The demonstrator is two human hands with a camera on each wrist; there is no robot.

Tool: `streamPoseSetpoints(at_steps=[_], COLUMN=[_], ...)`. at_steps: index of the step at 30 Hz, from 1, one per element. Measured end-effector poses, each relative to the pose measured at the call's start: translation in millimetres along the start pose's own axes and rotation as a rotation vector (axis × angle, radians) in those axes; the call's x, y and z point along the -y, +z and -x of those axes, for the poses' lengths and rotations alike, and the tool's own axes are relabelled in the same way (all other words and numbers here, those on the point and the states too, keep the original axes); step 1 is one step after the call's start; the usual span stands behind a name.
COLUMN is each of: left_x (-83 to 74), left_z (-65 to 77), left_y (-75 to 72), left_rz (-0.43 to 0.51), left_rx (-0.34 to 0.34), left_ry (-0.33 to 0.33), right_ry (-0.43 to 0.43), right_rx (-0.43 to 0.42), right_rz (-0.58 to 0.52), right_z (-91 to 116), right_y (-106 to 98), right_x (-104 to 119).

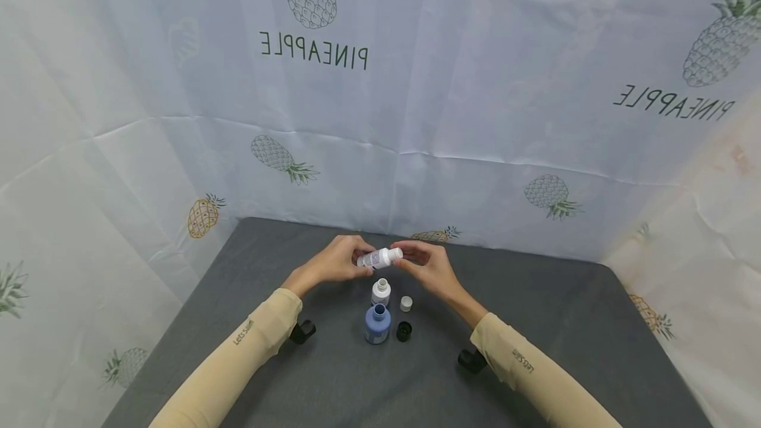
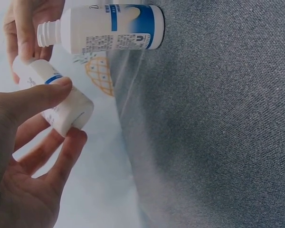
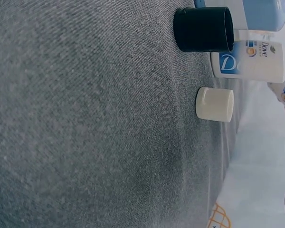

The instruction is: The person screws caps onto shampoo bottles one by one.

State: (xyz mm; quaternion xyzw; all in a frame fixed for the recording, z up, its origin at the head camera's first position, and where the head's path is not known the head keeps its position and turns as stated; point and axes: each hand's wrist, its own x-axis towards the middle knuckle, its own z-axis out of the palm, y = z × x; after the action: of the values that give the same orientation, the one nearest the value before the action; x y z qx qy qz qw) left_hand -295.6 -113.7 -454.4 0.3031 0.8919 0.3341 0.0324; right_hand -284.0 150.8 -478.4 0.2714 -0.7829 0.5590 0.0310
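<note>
My left hand [image 1: 337, 259] grips a small white bottle [image 1: 373, 259] with printed label, tilted above the table. At its upper end, the thumb and fingers of my right hand [image 1: 433, 271] pinch the white cap [image 1: 395, 254]. In the left wrist view the held bottle [image 2: 80, 107] lies between left thumb and fingers. Below it stands a white Dove bottle [image 1: 381, 292], its threaded neck [image 2: 46, 34] bare. In front of that is an uncapped blue bottle [image 1: 377, 327]. A loose white cap [image 3: 214, 104] and a black cap [image 3: 203, 29] rest to their right.
The grey cloth-covered table [image 1: 535, 322] ends at a pale pineapple-print curtain [image 1: 452, 117], which rises behind it and along both sides. Black wrist-worn devices [image 1: 303, 331] show under both sleeves.
</note>
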Motion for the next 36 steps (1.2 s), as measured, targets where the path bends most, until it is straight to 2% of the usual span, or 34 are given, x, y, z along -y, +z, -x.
streamPoseSetpoints(at_steps=[16,36], left_x=[1.3,2.3], left_z=[-3.0,-2.5], left_y=[1.0,3.1], left_rz=[-0.016,-0.004], left_rx=[-0.008,0.001], left_ry=[0.007,-0.012], right_ry=[0.069,0.080], right_rx=[-0.090,-0.083], right_rz=[0.055,0.043], right_z=[-1.1,-1.1], right_y=[3.7,4.4], right_x=[2.0,-1.4])
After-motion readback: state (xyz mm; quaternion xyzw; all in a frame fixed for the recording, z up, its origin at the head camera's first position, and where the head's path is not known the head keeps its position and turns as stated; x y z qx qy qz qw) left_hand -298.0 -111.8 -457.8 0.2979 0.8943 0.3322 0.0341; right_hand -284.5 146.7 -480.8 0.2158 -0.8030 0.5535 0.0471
